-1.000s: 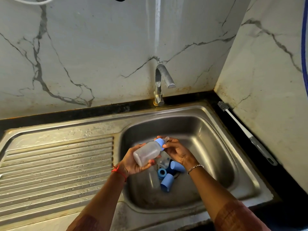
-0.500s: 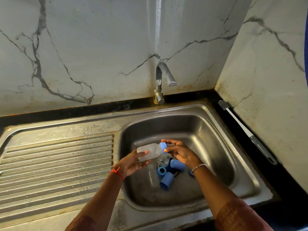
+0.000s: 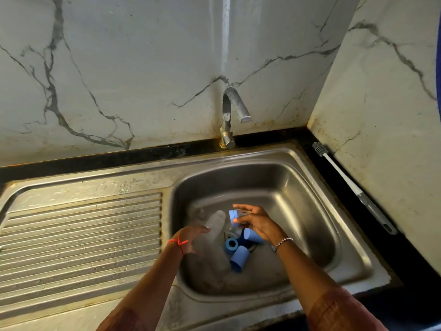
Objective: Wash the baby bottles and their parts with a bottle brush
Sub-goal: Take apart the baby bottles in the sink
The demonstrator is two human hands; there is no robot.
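Observation:
Down in the steel sink basin (image 3: 310,211), my left hand (image 3: 191,237) holds a clear baby bottle (image 3: 217,222) by its base end; both are blurred by motion. My right hand (image 3: 259,224) pinches the blue screw collar with its clear nipple (image 3: 235,217), which is separate from the bottle. On the sink floor by the drain lie two blue caps (image 3: 238,259) (image 3: 253,235), a blue ring (image 3: 231,244) and another clear bottle (image 3: 214,261). The bottle brush (image 3: 343,177), with a white shaft and grey handle, lies on the black counter to the right, untouched.
A curved metal tap (image 3: 230,111) stands behind the basin with no water running. A ribbed steel drainboard (image 3: 81,240) stretches to the left. Marble walls close in the back and the right side.
The collar with the nipple has come off the bottle and stays in my right hand. My left hand has lowered the bottle toward the sink floor, to the left.

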